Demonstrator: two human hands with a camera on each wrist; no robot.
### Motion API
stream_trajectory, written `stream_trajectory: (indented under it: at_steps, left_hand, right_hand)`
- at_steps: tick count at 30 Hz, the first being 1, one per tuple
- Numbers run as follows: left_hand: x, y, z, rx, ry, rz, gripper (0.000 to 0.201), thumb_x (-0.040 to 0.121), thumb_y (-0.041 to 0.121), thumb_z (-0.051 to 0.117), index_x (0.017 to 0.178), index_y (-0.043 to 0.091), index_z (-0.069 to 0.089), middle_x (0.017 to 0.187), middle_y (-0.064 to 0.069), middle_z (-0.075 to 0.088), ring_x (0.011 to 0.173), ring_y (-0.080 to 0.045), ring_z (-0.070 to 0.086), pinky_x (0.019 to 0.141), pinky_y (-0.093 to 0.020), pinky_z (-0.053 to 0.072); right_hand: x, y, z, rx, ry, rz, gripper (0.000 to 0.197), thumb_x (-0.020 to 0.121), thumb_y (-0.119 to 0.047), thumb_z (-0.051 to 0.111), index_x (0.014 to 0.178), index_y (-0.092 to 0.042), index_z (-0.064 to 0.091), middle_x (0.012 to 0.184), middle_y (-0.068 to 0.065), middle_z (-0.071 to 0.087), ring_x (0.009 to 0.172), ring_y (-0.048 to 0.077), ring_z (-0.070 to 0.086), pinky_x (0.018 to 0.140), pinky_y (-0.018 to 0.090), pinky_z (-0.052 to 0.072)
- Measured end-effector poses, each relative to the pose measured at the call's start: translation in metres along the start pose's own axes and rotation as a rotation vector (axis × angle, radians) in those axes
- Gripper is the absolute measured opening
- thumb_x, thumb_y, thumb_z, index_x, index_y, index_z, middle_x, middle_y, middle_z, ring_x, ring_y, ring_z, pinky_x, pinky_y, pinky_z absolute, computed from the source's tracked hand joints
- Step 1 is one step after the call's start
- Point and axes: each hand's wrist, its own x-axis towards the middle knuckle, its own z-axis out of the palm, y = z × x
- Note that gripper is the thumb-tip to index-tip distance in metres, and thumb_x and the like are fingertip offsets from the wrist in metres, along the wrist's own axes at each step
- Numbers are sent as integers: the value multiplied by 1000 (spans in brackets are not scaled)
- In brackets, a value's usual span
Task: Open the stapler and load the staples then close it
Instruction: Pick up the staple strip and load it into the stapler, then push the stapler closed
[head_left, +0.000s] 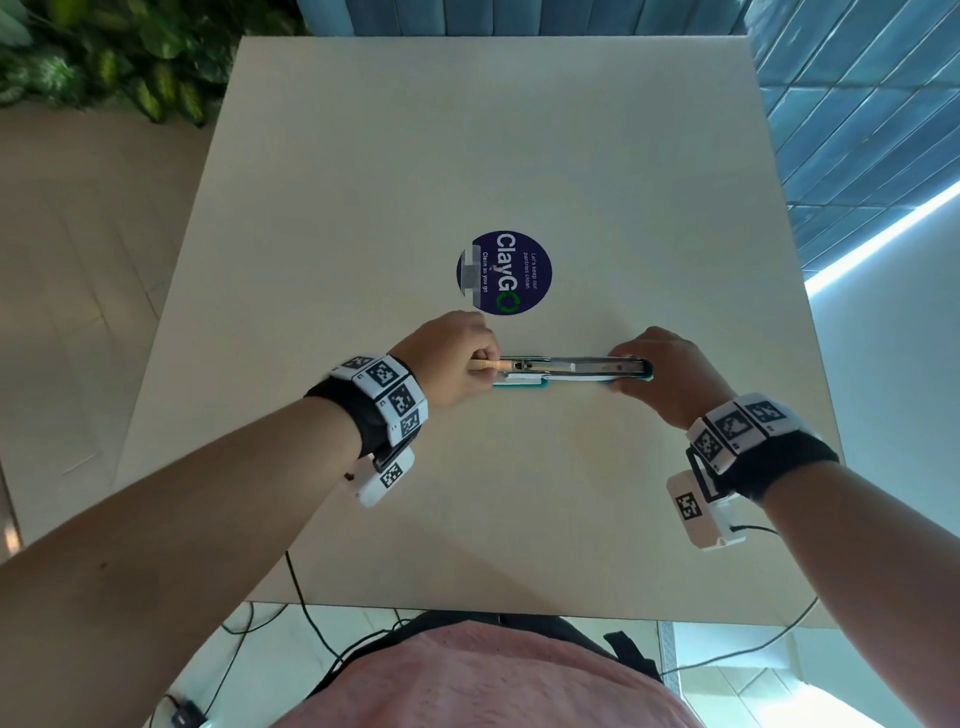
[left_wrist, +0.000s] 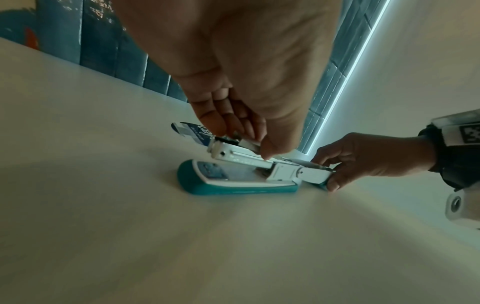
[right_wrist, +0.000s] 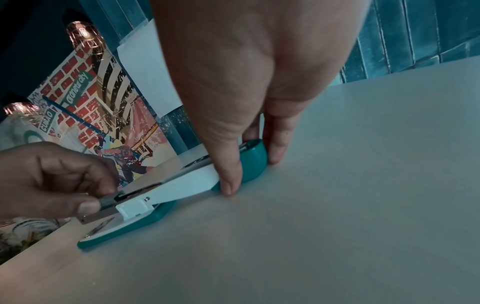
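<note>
The stapler (head_left: 569, 371) lies folded open and flat on the table (head_left: 519, 493), just near of a round blue sticker (head_left: 504, 273). Its long axis runs left to right across the person. The teal base (left_wrist: 233, 185) sits at the left end with the metal staple channel (left_wrist: 241, 159) above it, and the white top arm (right_wrist: 182, 185) stretches away to the right.

The left hand (head_left: 454, 364) is at the channel end. Its thumb and fingers are curled in a pinch on a small grey strip, by the look of it the staples (right_wrist: 107, 202), held right over the open channel. Whether the strip is seated yet is hard to tell.

The right hand (head_left: 665, 376) grips the far end of the top arm — thumb on the near side, fingers on the far side — and pins it to the table.

The strip lines up with the channel, so loading looks like a slide along that same left-right axis. It is the left hand's job, since it is the nearer one. The likely risk is a strip tilted off the rail — it would jam or break apart. Closing has not begun, and that would fall to the right hand, swinging the arm back over.
</note>
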Motion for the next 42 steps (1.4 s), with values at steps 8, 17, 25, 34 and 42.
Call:
stream_trajectory:
  at_steps: [8, 17, 25, 34, 42]
  left_hand:
    - [5, -6, 0, -6, -14, 13, 11, 75, 16, 66, 85, 11, 67, 82, -2, 59, 73, -13, 48, 66, -27, 40]
    - [0, -14, -4, -71, -25, -8, 18, 78, 21, 69, 94, 13, 70, 89, -8, 66, 79, -19, 56, 73, -32, 46]
    - [-17, -27, 12, -137, 92, -140, 42, 59, 35, 73, 96, 16, 64, 92, -5, 60, 85, -19, 54, 78, -34, 47]
    - [-37, -45, 27, -170, 230, -230, 41, 69, 22, 77, 107, 16, 64, 93, 5, 50, 88, -14, 49, 80, -25, 41]
    - [-35, -49, 28, -206, 256, -220, 37, 67, 24, 79, 102, 17, 67, 89, 6, 53, 85, -14, 52, 72, -12, 34]
  right_hand:
    - [-1, -4, -4, 11, -6, 6, 25, 76, -21, 73, 101, -23, 69, 92, 7, 62, 85, 24, 58, 82, 36, 48]
    - [-4, -3, -4, 43, -1, 7, 24, 76, -21, 72, 100, -25, 69, 91, 5, 62, 84, 23, 57, 82, 35, 47]
    - [-1, -3, -3, 34, 4, 35, 28, 74, -22, 74, 101, -19, 67, 94, 6, 63, 86, 23, 58, 79, 28, 42]
    - [-5, -6, -2, 35, 24, 38, 26, 75, -17, 72, 100, -15, 66, 92, 8, 62, 84, 24, 58, 76, 28, 41]
    - [-10, -23, -33, 109, 52, 8, 29, 66, -9, 76, 90, -20, 65, 87, 0, 63, 80, 21, 59, 68, 21, 39]
